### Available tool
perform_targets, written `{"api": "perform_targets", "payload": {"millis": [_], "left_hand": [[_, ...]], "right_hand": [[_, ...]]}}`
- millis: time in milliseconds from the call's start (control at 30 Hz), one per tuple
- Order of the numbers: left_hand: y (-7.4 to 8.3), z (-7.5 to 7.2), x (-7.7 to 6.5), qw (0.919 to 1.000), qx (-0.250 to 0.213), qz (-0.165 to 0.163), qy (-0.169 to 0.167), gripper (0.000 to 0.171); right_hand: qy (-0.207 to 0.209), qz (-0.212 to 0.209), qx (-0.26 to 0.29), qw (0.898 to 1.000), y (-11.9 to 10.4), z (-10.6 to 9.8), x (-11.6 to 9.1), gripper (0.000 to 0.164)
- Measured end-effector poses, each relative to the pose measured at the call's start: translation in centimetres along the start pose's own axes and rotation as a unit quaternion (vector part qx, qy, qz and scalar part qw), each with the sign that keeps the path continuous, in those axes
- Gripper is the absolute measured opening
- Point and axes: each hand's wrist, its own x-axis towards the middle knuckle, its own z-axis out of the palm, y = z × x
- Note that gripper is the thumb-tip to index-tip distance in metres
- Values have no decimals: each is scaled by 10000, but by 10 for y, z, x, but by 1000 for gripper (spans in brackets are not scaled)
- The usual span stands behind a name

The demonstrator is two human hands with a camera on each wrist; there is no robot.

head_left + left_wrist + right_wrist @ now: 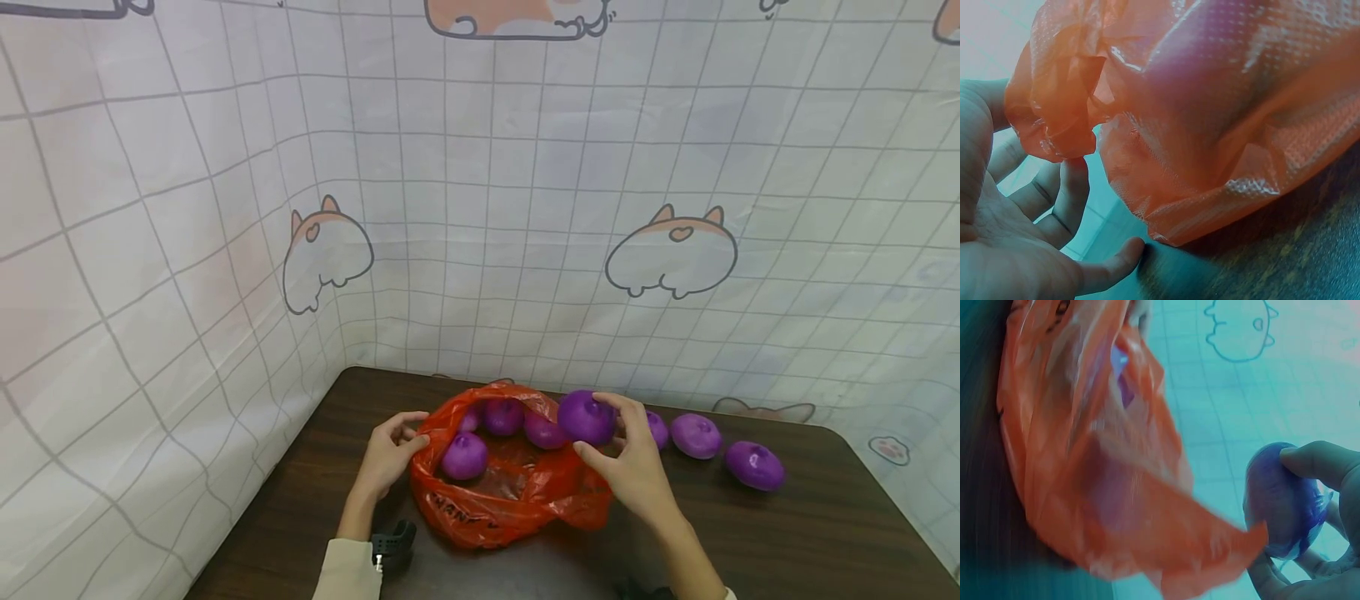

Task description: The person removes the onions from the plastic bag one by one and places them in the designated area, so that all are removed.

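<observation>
A red plastic bag point(480, 521) lies on the table with its mouth spread, and several purple onions point(465, 456) show inside it. At the bag's left rim, my left hand point(388, 458) pinches the plastic between thumb and fingers; in the left wrist view some of its fingers stand away from the bag. My right hand point(633, 462) grips one purple onion point(587, 417) just above the bag's right rim. In the right wrist view that onion point(1282, 500) sits between thumb and fingers, beside the bag's loose corner point(1210, 556).
To the right of the bag, more onions point(696, 436) stand in a row on the dark wooden table point(825, 533), the last one point(754, 466) furthest right. A patterned cloth wall point(487, 250) closes off the back and the left side.
</observation>
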Motion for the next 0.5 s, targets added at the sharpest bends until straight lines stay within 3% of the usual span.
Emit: {"api": "perform_targets", "payload": {"millis": [500], "left_hand": [[2, 0, 0, 10000, 7, -40, -22, 36]], "right_hand": [[113, 443, -528, 9976, 37, -31, -11, 69]]}}
